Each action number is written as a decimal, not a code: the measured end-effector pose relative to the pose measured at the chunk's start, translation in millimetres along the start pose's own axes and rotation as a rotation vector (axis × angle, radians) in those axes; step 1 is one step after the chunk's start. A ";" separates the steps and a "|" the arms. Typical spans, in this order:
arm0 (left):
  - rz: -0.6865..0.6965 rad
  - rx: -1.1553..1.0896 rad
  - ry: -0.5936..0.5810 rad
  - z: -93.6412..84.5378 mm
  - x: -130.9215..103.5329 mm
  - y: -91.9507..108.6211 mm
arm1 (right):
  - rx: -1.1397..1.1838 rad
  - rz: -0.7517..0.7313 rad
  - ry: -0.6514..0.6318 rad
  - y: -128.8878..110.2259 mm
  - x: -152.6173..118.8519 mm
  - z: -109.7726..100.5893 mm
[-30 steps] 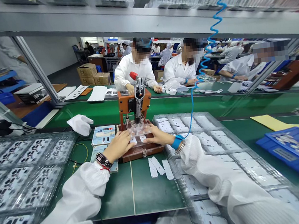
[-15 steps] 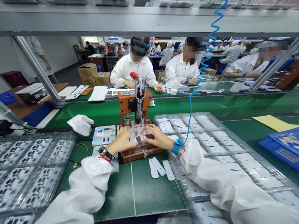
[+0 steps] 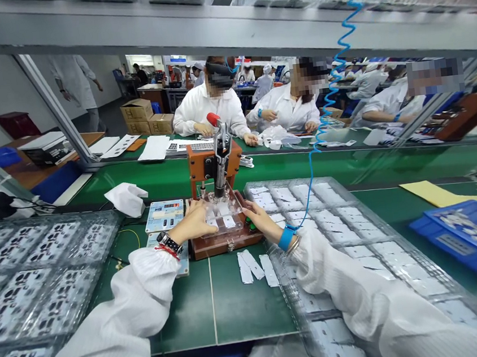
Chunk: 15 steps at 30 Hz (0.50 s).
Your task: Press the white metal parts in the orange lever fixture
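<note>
In the middle of the bench stands a toggle-clamp press (image 3: 222,171) with a red-tipped lever and an orange-brown frame on a brown base. Small white plates (image 3: 229,221) lie in its clear fixture (image 3: 220,210). My left hand (image 3: 194,223) rests against the fixture's left side, thumb and fingers apart, some fingertips hidden. Off the fixture's right edge, my right hand (image 3: 264,221) has its fingers stretched out beside a green button (image 3: 249,224) on the base. No object shows in it. Three loose white strips (image 3: 251,267) lie in front of the base.
Clear trays hold cut-out sheets (image 3: 57,242) on the left and white plates (image 3: 332,222) on the right. A box with a red display (image 3: 166,215) sits left of the press. Blue bins (image 3: 463,251) stand far right. A coiled blue cord (image 3: 321,118) hangs down toward my right wrist.
My right hand has drawn back to the right from the clear fixture, uncovering the green button. My left hand stays about where it was. A person walks in the background at left.
</note>
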<state>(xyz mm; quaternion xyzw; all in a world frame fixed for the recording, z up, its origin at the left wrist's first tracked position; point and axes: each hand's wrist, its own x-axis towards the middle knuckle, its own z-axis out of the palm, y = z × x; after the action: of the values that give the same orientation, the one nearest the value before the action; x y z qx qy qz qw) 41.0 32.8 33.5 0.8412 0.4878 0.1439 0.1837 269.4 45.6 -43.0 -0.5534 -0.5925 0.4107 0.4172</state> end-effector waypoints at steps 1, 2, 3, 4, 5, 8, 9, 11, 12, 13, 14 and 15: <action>0.005 -0.004 0.001 -0.8 -0.5 -0.6 | 0.009 0.018 0.000 -0.6 -2.1 1.1; 0.012 -0.010 0.002 -1.7 -1.3 -1.6 | 0.017 0.032 0.001 -1.0 -4.0 2.2; 0.022 -0.018 0.002 -2.5 -2.5 -3.0 | 0.023 0.042 0.004 -0.9 -5.5 3.5; 0.034 -0.027 0.001 -3.3 -4.0 -4.7 | 0.029 0.048 0.007 -0.6 -6.7 4.6; 0.043 -0.038 -0.001 -3.9 -5.8 -6.7 | 0.034 0.051 0.012 0.0 -7.6 5.7; 0.051 -0.061 0.001 -4.4 -11.6 -13.3 | 0.046 0.051 0.020 3.0 -8.2 7.4; 0.056 -0.067 0.003 -4.2 -13.1 -15.4 | 0.050 0.048 0.020 4.1 -7.9 7.5; 0.088 -0.081 0.011 -3.4 -14.9 -19.3 | 0.060 0.034 0.021 6.5 -6.8 7.2; 0.112 -0.088 0.016 -3.0 -15.2 -21.0 | 0.066 0.024 0.023 7.7 -6.2 7.0; 0.136 -0.093 0.020 -2.7 -15.2 -22.5 | 0.071 0.012 0.025 8.9 -5.7 6.8; 0.156 -0.093 0.022 -2.4 -15.2 -23.7 | 0.075 0.003 0.028 10.2 -5.3 6.8; 0.171 -0.086 0.021 -2.2 -15.3 -24.5 | 0.078 -0.004 0.033 11.5 -5.0 6.9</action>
<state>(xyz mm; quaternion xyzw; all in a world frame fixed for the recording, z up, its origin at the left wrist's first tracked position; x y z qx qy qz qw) 13.8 31.0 23.5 0.8697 0.4092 0.1886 0.2017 266.6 41.0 -56.3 -0.5422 -0.5702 0.4233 0.4491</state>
